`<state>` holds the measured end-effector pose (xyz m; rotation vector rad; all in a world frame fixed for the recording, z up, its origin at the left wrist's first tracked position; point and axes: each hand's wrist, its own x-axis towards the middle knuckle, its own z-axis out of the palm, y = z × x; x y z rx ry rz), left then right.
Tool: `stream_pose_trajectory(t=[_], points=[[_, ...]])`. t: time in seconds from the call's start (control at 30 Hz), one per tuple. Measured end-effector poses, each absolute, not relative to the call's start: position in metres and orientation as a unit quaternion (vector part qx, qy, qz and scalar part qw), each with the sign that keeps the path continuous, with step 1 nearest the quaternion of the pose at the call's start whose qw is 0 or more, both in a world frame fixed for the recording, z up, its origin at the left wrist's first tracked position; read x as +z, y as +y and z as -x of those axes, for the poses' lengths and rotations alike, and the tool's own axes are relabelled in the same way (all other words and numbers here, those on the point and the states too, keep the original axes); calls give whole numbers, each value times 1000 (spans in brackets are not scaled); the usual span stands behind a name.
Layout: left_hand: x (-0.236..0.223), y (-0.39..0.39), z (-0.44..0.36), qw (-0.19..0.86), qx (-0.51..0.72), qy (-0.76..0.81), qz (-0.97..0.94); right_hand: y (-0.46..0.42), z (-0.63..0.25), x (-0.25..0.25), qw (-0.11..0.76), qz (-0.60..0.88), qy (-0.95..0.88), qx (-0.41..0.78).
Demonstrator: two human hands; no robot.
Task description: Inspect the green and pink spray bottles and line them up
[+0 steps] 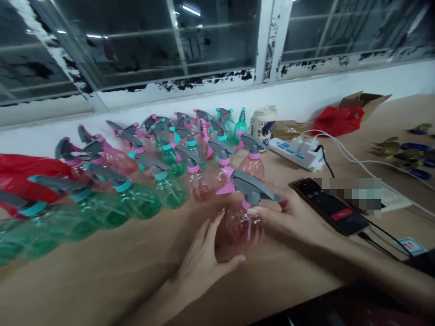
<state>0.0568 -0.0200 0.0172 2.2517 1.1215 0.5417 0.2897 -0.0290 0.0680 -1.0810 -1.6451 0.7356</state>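
Observation:
A clear pink spray bottle (245,222) with a grey trigger head (252,185) stands upright on the brown table (102,267) in front of me. My right hand (288,213) is wrapped round its neck just under the head. My left hand (204,258) cups the bottle's round body from the left, its fingers spread and its thumb under the base. Behind it stand several rows of similar green spray bottles (170,188) and pink spray bottles (199,181), all with grey heads.
A black phone (331,206) lies right of my hand, its cable trailing off. A white power strip (299,153) with cables sits behind it. A white jar (263,120), a red bag (338,120), a cardboard box (365,100) and another red bag (23,174) line the wall.

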Motion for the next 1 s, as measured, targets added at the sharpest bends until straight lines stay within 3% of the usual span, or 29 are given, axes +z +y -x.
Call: stream_pose_trajectory(t=[0.57, 0.83, 1.0], points=[[12, -22, -6, 338, 275, 452, -778, -11, -224, 65, 409, 397, -746, 344], [7, -14, -14, 305, 270, 402, -820, 5, -212, 74, 418, 300, -770, 377], [6, -12, -14, 268, 250, 403, -838, 8, -203, 74, 435, 316, -752, 380]])
